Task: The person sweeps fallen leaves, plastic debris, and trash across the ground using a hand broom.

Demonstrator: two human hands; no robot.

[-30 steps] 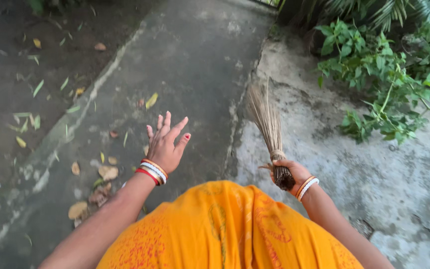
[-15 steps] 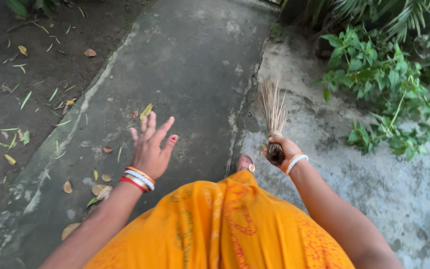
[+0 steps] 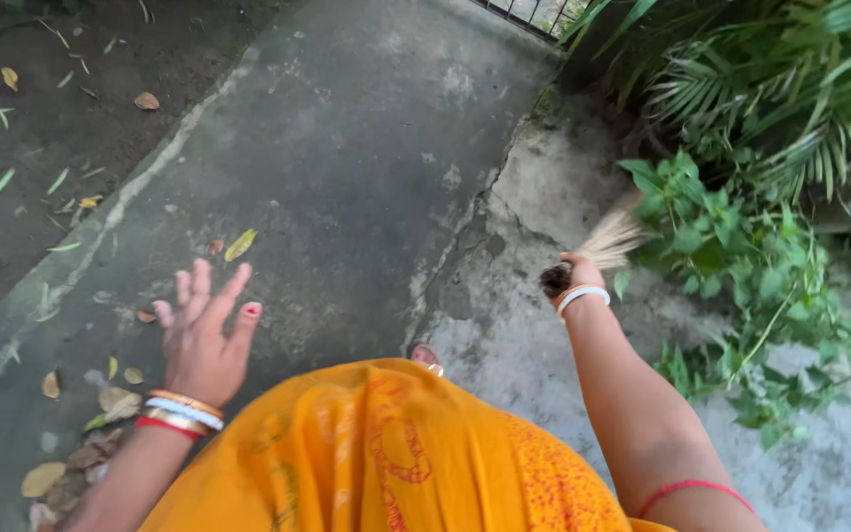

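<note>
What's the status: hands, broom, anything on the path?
Right hand gripping broom, bristles aimed at the plants. Left hand open, empty, fingers spread. Fallen leaves scattered on the concrete path at left.

Fallen leaves (image 3: 240,243) dot the concrete path (image 3: 347,148) — green plants (image 3: 741,246) crowd its cracked edge.

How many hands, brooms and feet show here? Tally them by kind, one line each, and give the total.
Brooms: 1, the broom
Hands: 2, the left hand spread open, the right hand gripping the broom
Feet: 1, the foot peeking from under the orange garment
Total: 4
</note>
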